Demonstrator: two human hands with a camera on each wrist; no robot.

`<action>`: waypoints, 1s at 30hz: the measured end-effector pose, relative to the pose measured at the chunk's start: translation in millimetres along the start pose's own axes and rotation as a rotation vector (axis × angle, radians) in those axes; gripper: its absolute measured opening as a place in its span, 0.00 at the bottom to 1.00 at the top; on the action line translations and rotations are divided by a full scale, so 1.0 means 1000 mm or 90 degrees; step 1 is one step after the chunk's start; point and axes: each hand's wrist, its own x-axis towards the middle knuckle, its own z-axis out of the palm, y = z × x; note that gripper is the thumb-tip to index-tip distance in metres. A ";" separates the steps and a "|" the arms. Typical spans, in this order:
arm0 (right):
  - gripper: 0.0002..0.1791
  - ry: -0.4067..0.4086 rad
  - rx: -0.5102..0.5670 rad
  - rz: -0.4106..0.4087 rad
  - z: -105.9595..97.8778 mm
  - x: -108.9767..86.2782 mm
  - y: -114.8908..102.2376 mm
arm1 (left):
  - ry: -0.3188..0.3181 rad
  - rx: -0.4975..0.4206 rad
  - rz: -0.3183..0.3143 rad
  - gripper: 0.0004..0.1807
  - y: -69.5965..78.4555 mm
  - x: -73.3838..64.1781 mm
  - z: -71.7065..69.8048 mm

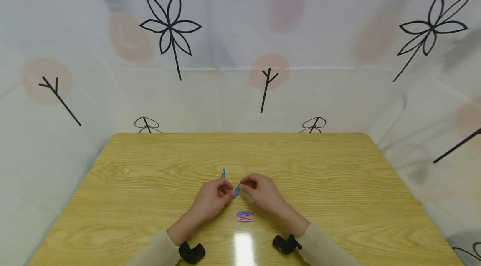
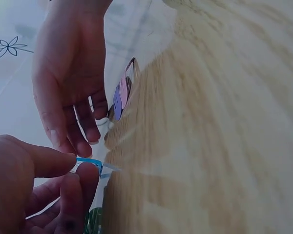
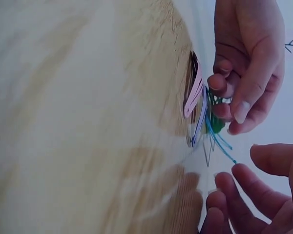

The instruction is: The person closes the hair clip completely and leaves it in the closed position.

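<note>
At the table (image 1: pixel 319 165), left fingers (image 2: pixel 53 162) pinch blue clip (image 1: pixel 236 191)

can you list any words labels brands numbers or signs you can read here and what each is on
No readable text anywhere.
Backdrop: only plant drawings and coloured patches, no letters or numbers; one orange patch has a pale mark too blurred to make out.
Blue clips, purple clip, pink clip: no lettering visible; any print would be too small to read.
</note>
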 end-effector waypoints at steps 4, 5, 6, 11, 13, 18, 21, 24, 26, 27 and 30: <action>0.04 0.003 -0.016 0.007 0.003 0.002 -0.001 | -0.004 -0.002 -0.002 0.04 0.001 0.000 0.000; 0.03 0.005 -0.018 0.009 0.004 0.003 -0.002 | -0.006 -0.001 -0.001 0.04 0.001 0.000 0.000; 0.03 0.006 -0.021 0.011 0.005 0.004 -0.002 | -0.008 0.001 -0.004 0.04 0.001 0.000 0.000; 0.02 0.008 -0.040 0.015 0.007 0.005 -0.002 | -0.020 0.001 -0.014 0.05 0.001 0.000 0.000; 0.03 0.007 -0.046 0.014 0.007 0.005 -0.002 | -0.022 -0.003 -0.018 0.05 0.002 0.000 0.001; 0.03 0.002 -0.053 0.009 0.007 0.005 -0.002 | -0.023 -0.001 -0.015 0.06 0.001 0.000 0.001; 0.03 0.000 -0.057 0.011 0.007 0.005 -0.002 | -0.023 0.003 -0.012 0.05 0.001 0.001 0.002; 0.03 -0.003 -0.056 0.011 0.006 0.005 -0.002 | -0.024 0.004 -0.013 0.05 0.001 0.001 0.002; 0.03 -0.005 -0.054 0.011 0.006 0.005 -0.002 | -0.024 0.002 -0.015 0.04 0.001 0.001 0.003; 0.03 -0.005 -0.054 0.010 0.006 0.005 -0.002 | -0.025 0.000 -0.015 0.04 0.001 0.000 0.003; 0.03 0.000 -0.052 0.011 0.006 0.005 -0.001 | -0.024 -0.004 -0.011 0.04 0.000 -0.001 0.004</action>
